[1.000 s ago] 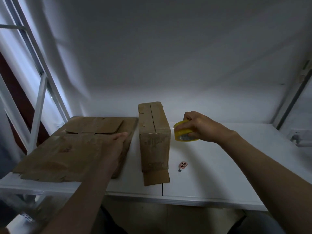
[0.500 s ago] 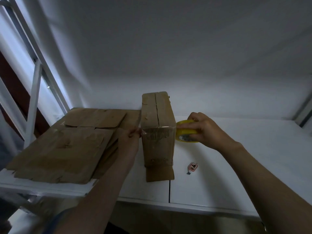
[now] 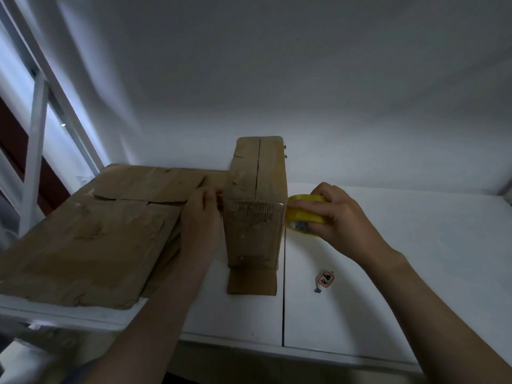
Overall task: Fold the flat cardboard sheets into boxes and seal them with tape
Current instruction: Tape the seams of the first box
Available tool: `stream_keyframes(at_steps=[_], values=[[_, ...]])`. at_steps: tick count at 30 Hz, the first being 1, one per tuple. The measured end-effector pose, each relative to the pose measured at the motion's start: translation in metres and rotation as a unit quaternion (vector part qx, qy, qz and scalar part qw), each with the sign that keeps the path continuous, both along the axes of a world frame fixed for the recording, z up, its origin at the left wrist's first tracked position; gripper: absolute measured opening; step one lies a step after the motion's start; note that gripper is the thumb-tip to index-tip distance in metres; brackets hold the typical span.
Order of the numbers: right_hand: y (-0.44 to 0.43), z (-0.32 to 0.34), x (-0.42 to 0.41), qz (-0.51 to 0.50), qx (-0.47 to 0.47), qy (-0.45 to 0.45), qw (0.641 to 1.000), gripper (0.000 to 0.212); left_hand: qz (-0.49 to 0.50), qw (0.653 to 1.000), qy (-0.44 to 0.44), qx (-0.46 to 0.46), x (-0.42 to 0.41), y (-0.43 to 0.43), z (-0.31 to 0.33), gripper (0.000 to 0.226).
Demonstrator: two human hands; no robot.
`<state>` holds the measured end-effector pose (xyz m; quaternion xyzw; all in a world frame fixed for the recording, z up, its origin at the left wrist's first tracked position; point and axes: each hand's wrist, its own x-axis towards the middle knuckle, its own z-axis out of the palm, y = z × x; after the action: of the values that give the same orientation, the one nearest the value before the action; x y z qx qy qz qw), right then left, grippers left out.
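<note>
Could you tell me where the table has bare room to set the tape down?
Bare table lies right of the box, beyond the small tag. The left is crowded: flat cardboard sheets fill it up to the box.

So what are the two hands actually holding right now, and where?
The right hand grips the yellow tape roll around its outer rim, beside the box. The left hand pinches at the box's upper left edge, apparently on the tape end.

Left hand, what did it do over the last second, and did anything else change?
The left hand left the flat cardboard sheets and moved right to the box's left side, pinching at its near top corner. The right hand kept holding the yellow tape roll against the box's right side. Box, sheets and small tag stayed put.
</note>
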<state>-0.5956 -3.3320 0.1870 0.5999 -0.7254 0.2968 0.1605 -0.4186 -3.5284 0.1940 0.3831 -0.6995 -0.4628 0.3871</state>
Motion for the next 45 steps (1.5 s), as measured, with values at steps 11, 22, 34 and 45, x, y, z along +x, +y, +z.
stream_keyframes(at_steps=[11, 22, 34, 45], values=[[-0.015, 0.004, 0.019, 0.011, 0.002, 0.03, 0.999, 0.039, 0.038, 0.992, -0.08, -0.084, -0.036, 0.047, 0.018, 0.132], [-0.013, 0.0, 0.015, 0.016, -0.011, -0.012, 1.0, 0.045, 0.005, 0.984, 0.059, 0.169, -0.01, -0.012, 0.02, 0.04], [0.008, 0.019, -0.001, 0.04, 0.056, -0.056, 0.996, 0.063, -0.046, 0.971, -0.168, -0.167, -0.001, 0.028, 0.01, 0.079], [-0.014, 0.035, 0.043, -0.188, 0.065, -0.041, 0.979, 0.089, -0.082, 0.98, -0.091, -0.158, 0.013, 0.016, 0.009, 0.068]])
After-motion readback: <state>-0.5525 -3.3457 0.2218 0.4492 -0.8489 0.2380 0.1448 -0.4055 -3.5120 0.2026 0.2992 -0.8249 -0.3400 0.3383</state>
